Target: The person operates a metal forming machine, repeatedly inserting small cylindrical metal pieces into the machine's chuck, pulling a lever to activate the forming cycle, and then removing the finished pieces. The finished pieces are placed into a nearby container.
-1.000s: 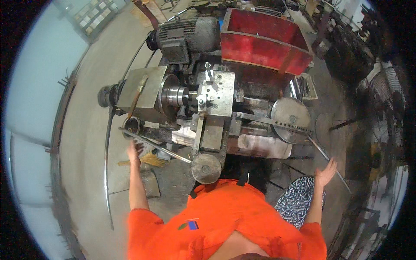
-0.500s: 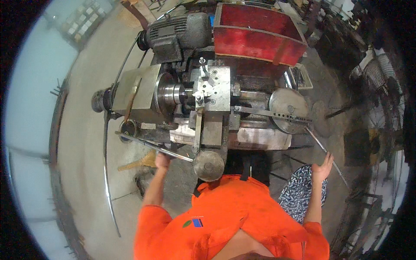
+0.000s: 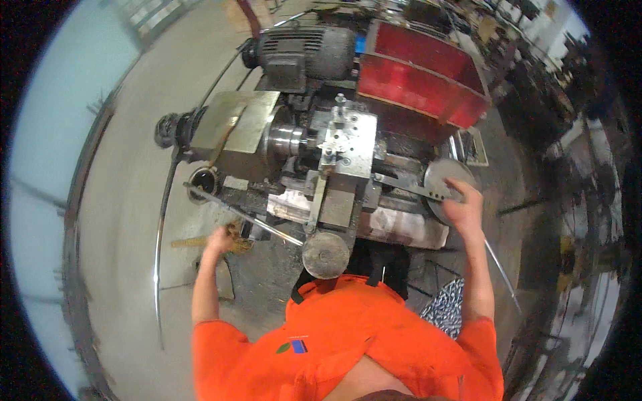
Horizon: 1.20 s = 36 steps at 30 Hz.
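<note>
Wheel (image 3: 438, 172) at three o'clock sits beneath the right hand (image 3: 466, 208), fingers parted, likely for leverage; left hand (image 3: 221, 240) at eight, near a rod (image 3: 254, 220), fingers too blurred to tell.

Tool block (image 3: 358, 144) between spindle (image 3: 284, 141), left, and disc (image 3: 444, 172), right — behind, a motor (image 3: 307, 52) left of a box (image 3: 414, 85).

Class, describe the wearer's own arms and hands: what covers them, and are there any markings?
Short, bright orange sleeves leave the forearms bare. The left hand, though blurred, and the right hand wear no gloves, and no watch shows. The sleeves look plain; the matching shirt carries a small blue and green mark.
</note>
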Tool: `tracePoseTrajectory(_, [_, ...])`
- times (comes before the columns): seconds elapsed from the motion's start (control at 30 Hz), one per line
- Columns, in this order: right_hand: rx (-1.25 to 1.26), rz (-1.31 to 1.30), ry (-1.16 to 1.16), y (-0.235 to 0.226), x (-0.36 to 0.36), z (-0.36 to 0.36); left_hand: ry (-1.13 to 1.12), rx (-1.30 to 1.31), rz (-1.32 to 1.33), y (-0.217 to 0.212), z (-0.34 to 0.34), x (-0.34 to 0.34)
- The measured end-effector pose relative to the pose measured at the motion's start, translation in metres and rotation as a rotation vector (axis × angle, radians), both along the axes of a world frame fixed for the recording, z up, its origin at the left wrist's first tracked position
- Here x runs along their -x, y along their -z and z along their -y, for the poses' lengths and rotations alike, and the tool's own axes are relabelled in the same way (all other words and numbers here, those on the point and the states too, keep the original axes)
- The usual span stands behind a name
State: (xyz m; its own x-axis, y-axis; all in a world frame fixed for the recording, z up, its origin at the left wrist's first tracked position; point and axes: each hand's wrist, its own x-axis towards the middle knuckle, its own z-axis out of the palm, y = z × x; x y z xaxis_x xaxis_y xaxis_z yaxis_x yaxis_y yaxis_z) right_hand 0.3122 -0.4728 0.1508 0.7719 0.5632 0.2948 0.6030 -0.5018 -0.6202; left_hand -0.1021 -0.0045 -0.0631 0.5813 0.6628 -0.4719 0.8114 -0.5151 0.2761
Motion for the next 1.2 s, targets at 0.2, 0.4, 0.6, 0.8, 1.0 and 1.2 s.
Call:
tracePoseTrajectory(0.2, [-0.053, 0.195, -0.599, -0.031, 0.028, -0.185, -0.29, -0.535, 0.507, -0.154, -0.016, 0.052])
tracePoseTrajectory(0.4, [0.492, 0.107, -0.462, -0.014, 0.048, -0.281, -0.468, -0.728, 0.038, -0.143, -0.002, 0.133])
tracePoseTrajectory(0.6, [0.545, 0.161, -0.474, -0.007, 0.054, -0.294, -0.573, -0.636, -0.13, -0.115, -0.077, 0.184])
tracePoseTrajectory(0.8, [0.34, 0.333, -0.49, 0.015, 0.047, -0.295, -0.67, -0.521, -0.047, -0.142, -0.06, 0.148])
tracePoseTrajectory(1.0, [0.331, 0.314, -0.534, 0.01, 0.05, -0.292, -0.674, -0.568, 0.011, -0.132, 0.041, 0.102])
tracePoseTrajectory(1.2, [0.442, 0.271, -0.481, 0.001, 0.046, -0.283, -0.623, -0.528, 0.018, -0.136, 0.077, 0.078])
